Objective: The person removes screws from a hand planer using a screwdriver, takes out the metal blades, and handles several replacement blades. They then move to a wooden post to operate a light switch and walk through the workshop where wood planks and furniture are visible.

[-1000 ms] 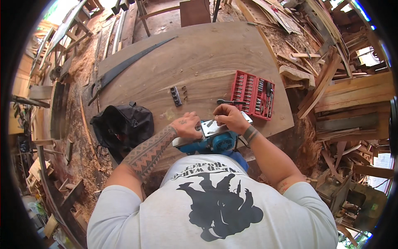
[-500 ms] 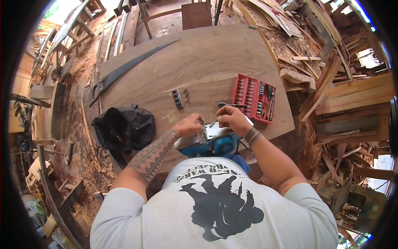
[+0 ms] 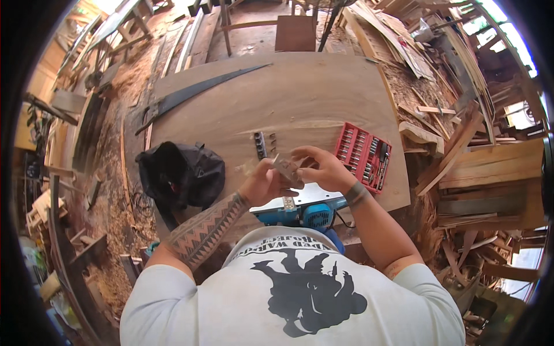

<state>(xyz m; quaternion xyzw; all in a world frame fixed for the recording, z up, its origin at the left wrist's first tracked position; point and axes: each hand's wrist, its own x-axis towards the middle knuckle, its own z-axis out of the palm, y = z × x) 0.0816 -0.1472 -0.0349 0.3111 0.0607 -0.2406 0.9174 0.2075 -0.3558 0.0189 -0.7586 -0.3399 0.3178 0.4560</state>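
Just above the planer, a small flat metal plate [image 3: 287, 171] is held between my two hands. My left hand [image 3: 259, 187] grips it from the left, thumb on top. The fingers of my right hand [image 3: 324, 168] close on its right end; part of the plate is hidden behind them. Below lies a blue electric planer [image 3: 316, 215] with its silvery flat sole facing up, close against my shirt. Beyond my hands, a dark metal block [image 3: 260, 145] with round recesses rests on the wooden table [image 3: 231, 115], beside several small bolts [image 3: 273, 142].
A red socket set case [image 3: 345, 151] lies open to the right. At left sits a black fabric bag [image 3: 184, 179]. A long handsaw [image 3: 202, 87] lies toward the table's far left edge. Wood planks [image 3: 490, 167] and sawdust surround the table.
My hands have lifted off the planer's sole and now hold the metal plate together. The dark-handled tool in my right hand no longer shows. The whole view has shifted slightly.
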